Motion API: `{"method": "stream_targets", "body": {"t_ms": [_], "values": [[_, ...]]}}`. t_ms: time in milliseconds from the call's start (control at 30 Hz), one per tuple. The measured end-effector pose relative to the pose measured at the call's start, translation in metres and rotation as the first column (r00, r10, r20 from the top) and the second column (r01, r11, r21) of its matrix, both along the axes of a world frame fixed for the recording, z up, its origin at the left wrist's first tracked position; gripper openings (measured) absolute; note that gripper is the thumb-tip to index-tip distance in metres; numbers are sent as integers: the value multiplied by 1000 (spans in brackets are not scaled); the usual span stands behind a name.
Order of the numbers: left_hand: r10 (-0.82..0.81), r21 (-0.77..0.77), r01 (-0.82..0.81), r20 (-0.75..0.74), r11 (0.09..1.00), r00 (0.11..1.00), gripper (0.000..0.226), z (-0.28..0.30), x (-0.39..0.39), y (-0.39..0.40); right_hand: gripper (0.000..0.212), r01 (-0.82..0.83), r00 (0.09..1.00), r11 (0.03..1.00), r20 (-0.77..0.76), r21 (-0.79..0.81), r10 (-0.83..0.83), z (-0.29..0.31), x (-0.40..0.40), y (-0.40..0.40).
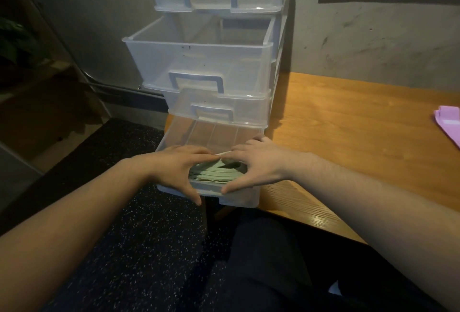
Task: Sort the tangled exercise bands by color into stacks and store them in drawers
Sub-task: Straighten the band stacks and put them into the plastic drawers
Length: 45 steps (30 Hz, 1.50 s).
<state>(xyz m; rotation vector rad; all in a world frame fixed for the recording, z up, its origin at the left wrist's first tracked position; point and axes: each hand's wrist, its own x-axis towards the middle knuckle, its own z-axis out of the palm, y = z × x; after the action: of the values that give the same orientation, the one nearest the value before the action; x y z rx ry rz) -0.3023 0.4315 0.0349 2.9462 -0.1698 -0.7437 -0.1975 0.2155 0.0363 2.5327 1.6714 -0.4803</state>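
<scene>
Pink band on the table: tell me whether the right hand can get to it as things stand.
Probably yes, but not at once. The pink band lies in the open on the wooden table with nothing between, yet the right hand grips the green band stack in the bottom drawer.

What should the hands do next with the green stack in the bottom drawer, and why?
Probably let go and lift out. The left hand and right hand flank the green bands, which already sit inside the pulled-out bottom drawer. Next would likely be pushing that drawer shut; pink bands wait on the table.
</scene>
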Motion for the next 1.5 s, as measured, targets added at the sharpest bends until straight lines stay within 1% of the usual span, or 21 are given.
{"method": "stream_targets", "body": {"t_ms": [67, 133, 200, 300, 367, 433, 467, 533, 600, 633, 733, 800, 867, 967, 1033, 1133, 1233, 1367, 1500], "values": [[13, -24, -12, 47, 1000, 999, 113, -1, 1, 1, 104, -31, 999, 999, 43, -21, 32, 2, 0, -2], [2, -8, -2, 62, 1000, 998, 109, 2, 2, -1, 99, -40, 998, 999, 51, -3, 40, 2, 1, -2], [7, 30, -8, 41, 1000, 999, 104, 6, 2, -4, 95, -43, 997, 999, 60, 3, 43, 2, 3, 0], [15, 46, -16, 27, 999, 1000, 102, 9, 4, -6, 98, -37, 997, 999, 69, 0, 37, -1, 6, 5], [34, 39, -34, -9, 999, 999, 103, 12, 4, -10, 102, -33, 998, 999, 48, 12, 32, 0, 6, 5], [60, 6, -59, -51, 998, 997, 108, 14, 4, -13, 105, -36, 999, 997, 3, 72, 35, 3, 4, 0], [65, -14, -65, -49, 998, 997, 111, 16, 5, -15, 102, -36, 999, 991, -21, 131, 39, 7, 3, -5], [74, -77, -74, 0, 994, 997, 110, 23, 9, -20, 88, -14, 997, 964, -66, 264, 33, 15, 4, -18], [130, -228, -116, 47, 967, 990, 104, 32, 15, -30, 74, 32, 994, 937, -109, 349, 6, 24, 10, -37], [144, -276, -121, 67, 954, 987, 99, 37, 19, -40, 69, 63, 991, 923, -131, 379, -13, 29, 13, -49], [106, -318, -52, 154, 947, 982, 70, 50, 35, -78, 54, 185, 976, 883, -186, 431, -114, 40, 30, -93], [89, -356, -23, 172, 934, 981, 63, 54, 52, -107, 48, 269, 961, 861, -181, 432, -210, 43, 39, -127], [50, -348, 21, 191, 937, 980, 55, 55, 75, -139, 43, 385, 923, 812, -199, 438, -330, 41, 48, -166], [-59, -266, 132, 263, 955, 963, 37, 54, 113, -196, 37, 531, 845, 688, -253, 495, -471, 33, 60, -231], [-106, -236, 181, 300, 955, 948, 32, 51, 137, -238, 32, 600, 793, 620, -272, 505, -545, 25, 68, -275], [-143, -236, 231, 340, 944, 930, 29, 43, 175, -298, 31, 694, 701, 537, -283, 479, -654, 14, 74, -337], [-168, -279, 262, 319, 924, 933, 25, 33, 213, -352, 28, 759, 611, 425, -314, 493, -727, 3, 80, -392], [-230, -341, 325, 290, 882, 929, 23, 17, 255, -419, 27, 836, 468, 287, -335, 467, -817, -15, 91, -454], [-294, -378, 398, 304, 836, 906, 24, -5, 292, -475, 25, 861, 313, 121, -328, 493, -891, -27, 108, -503]]}}
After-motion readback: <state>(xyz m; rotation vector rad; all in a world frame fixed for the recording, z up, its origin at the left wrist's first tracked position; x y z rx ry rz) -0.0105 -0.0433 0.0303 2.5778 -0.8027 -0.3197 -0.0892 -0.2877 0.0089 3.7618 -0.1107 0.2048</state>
